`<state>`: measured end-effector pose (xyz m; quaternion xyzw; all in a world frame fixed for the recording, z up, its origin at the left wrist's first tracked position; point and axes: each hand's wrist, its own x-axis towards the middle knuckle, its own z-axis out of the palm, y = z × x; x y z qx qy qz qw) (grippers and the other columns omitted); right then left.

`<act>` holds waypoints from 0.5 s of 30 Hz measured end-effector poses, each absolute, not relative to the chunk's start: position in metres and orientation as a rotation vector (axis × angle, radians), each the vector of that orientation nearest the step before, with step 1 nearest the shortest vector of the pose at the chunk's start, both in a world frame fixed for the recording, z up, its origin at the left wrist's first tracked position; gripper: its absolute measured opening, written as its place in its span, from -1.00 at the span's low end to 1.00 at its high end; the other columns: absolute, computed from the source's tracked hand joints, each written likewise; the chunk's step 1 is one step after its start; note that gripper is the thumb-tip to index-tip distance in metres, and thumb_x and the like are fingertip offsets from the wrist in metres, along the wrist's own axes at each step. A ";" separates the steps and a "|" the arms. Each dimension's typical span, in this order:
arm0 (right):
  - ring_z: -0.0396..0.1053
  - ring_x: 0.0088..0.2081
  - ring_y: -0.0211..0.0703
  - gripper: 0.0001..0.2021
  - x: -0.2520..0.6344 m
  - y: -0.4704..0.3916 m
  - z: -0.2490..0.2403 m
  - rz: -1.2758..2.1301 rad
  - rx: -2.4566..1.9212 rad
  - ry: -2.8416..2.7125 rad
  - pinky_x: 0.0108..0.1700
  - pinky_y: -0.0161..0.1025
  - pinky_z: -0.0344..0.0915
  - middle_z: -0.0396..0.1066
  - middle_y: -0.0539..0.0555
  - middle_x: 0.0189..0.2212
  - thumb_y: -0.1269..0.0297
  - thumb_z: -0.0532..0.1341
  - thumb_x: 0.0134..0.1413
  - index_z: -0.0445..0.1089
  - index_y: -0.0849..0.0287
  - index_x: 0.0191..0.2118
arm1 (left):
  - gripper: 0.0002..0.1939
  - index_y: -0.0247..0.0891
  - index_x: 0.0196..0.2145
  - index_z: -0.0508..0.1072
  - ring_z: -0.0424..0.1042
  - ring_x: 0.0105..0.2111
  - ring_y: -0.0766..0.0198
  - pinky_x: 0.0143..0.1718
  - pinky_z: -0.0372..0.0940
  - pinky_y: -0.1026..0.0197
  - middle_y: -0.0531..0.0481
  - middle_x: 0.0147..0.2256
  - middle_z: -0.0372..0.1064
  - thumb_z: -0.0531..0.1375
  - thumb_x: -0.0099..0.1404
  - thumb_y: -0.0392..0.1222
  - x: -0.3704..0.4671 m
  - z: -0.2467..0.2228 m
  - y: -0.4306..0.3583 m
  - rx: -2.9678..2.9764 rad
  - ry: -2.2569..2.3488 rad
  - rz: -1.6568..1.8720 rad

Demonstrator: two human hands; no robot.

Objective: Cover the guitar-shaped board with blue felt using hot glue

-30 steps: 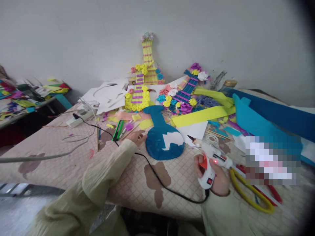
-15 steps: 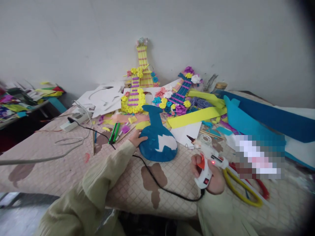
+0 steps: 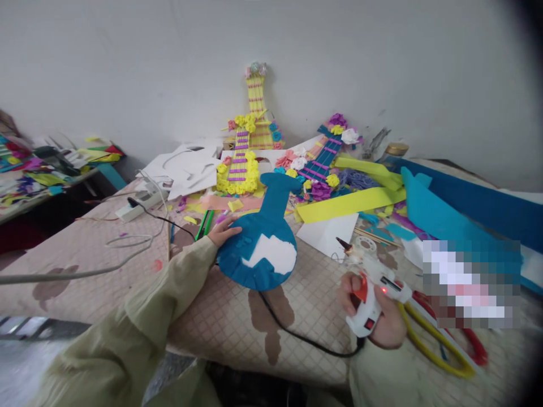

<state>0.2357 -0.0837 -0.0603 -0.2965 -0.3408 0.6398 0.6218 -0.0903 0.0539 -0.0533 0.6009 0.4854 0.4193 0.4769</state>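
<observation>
A vase-shaped cutout (image 3: 237, 251) covered in blue crepe paper lies in front of me, tilted slightly, with a bare white patch on its round body. My left hand (image 3: 224, 230) grips its left edge, thumb on top and the other fingers partly hidden. On the right, my right hand (image 3: 390, 322) is wrapped around a white hot glue gun (image 3: 368, 316) with an orange trigger and a lit red light. The gun's dark nozzle points left, apart from the cutout. Its black cord (image 3: 305, 342) runs under the cutout.
Decorated paper pieces (image 3: 237, 183) stand along the wall. Scissors (image 3: 441, 345) with yellow and red handles lie at the right, near blue paper (image 3: 449, 209). A green cutter (image 3: 205, 224), yellow strips (image 3: 352, 203) and a power strip (image 3: 142, 203) lie about the table.
The cutout has come nearer and left with my left hand and has turned, its neck now leaning right. The glue gun stays in my right hand, slightly further right and lower in view.
</observation>
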 end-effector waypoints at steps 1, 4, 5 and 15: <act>0.06 -0.64 -0.34 -0.75 0.236 -0.084 -0.060 1.470 -0.682 -0.789 -0.64 -0.27 0.06 0.17 0.02 -0.48 0.04 0.13 -0.07 0.32 0.13 -0.43 | -0.40 -0.31 -0.19 0.38 0.45 -0.31 0.10 -0.30 0.37 0.08 -0.05 -0.36 0.46 0.31 -0.16 0.07 -0.086 -0.055 0.055 1.474 1.181 1.001; 0.07 -0.64 -0.35 -0.75 0.237 -0.084 -0.062 1.460 -0.678 -0.807 -0.63 -0.28 0.05 0.17 0.01 -0.47 0.03 0.14 -0.08 0.32 0.12 -0.43 | -0.32 -0.30 -0.15 0.36 0.44 -0.27 0.09 -0.26 0.37 0.05 -0.08 -0.30 0.46 0.33 -0.22 0.12 -0.069 -0.059 0.064 1.496 1.152 0.906; 0.07 -0.64 -0.35 -0.75 0.238 -0.084 -0.063 1.452 -0.676 -0.807 -0.63 -0.28 0.05 0.17 0.01 -0.47 0.03 0.13 -0.07 0.32 0.12 -0.43 | -0.31 -0.29 -0.15 0.36 0.44 -0.25 0.08 -0.24 0.37 0.04 -0.08 -0.28 0.46 0.33 -0.22 0.13 -0.062 -0.060 0.068 1.514 1.142 0.878; 0.07 -0.67 -0.37 -0.76 0.242 -0.080 -0.069 1.415 -0.635 -0.794 -0.66 -0.28 -0.01 0.15 0.02 -0.50 0.07 0.09 -0.04 0.32 0.14 -0.44 | -0.32 -0.30 -0.10 0.37 0.38 -0.14 0.06 -0.14 0.30 0.05 -0.18 -0.13 0.40 0.31 -0.17 0.10 -0.039 -0.072 0.106 1.829 1.281 0.790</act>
